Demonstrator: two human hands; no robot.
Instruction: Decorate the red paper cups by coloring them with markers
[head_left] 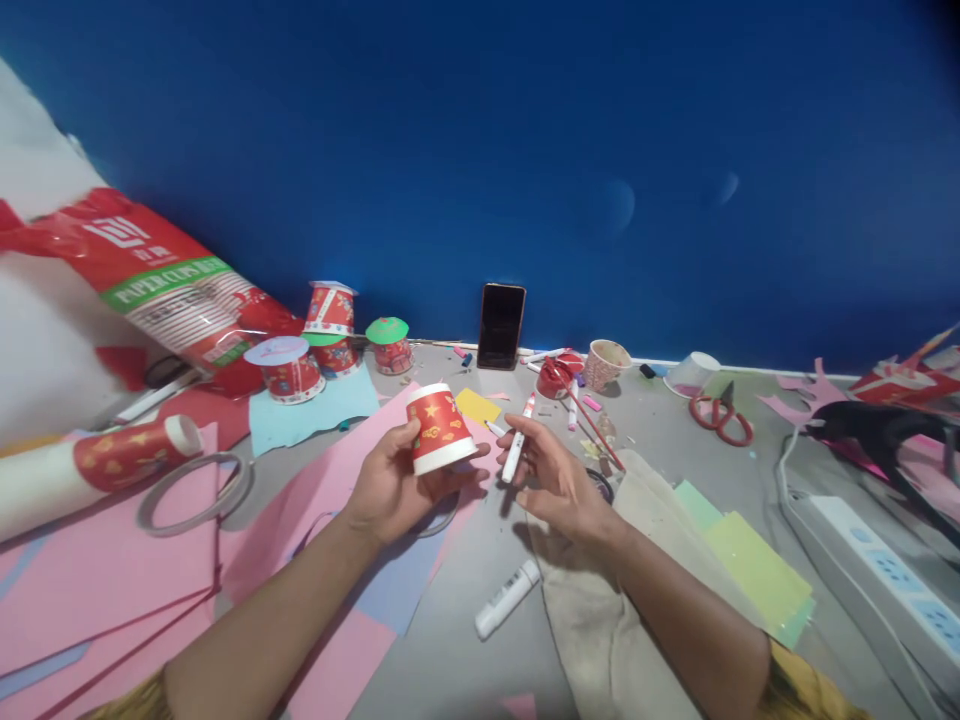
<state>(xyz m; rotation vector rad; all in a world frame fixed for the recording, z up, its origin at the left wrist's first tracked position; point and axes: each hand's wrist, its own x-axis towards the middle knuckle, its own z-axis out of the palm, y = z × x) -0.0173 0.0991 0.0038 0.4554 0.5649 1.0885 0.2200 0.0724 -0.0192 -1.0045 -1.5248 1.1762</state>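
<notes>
fingers of the left hand [397,485] grip a tapered, gold-patterned paper cup [437,428].

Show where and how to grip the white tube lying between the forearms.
Probably mid-barrel, from above, fingers across its two long sides: the white tube lies on its side, slanted, with gray tabletop showing along both. Avoid its far end, which sits close to the cloth.

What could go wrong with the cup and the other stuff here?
The left hand might squeeze the cup and dent it. The marker in the right hand looks uncapped, so it could leave a stray mark. The phone, propped up by the wall, could fall if bumped.
</notes>
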